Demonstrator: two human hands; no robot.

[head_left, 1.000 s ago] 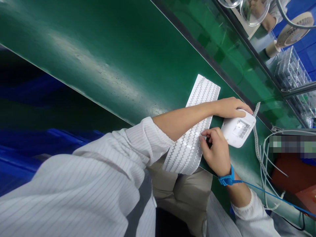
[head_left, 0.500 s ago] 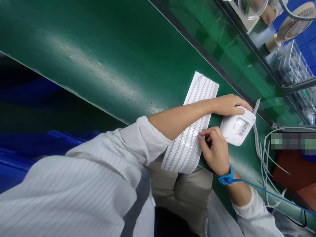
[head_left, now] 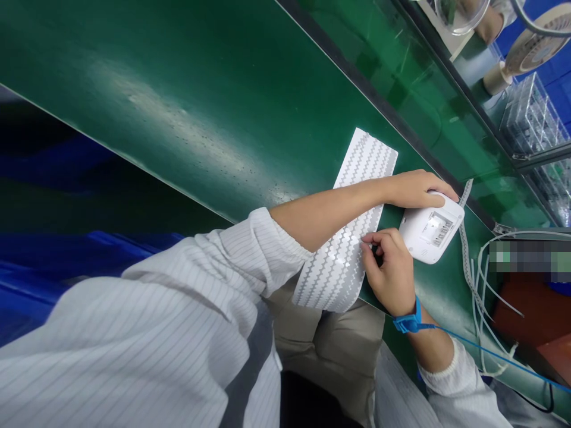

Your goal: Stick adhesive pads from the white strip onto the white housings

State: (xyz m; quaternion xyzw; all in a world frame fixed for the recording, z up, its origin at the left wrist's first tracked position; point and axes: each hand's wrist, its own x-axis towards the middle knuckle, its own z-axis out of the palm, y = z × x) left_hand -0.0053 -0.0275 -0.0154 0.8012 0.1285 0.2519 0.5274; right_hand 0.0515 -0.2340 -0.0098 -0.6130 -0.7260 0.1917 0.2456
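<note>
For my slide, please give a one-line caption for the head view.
Left hand rests on a white device; right hand pinches at a sticker sheet on the green belt.
</note>
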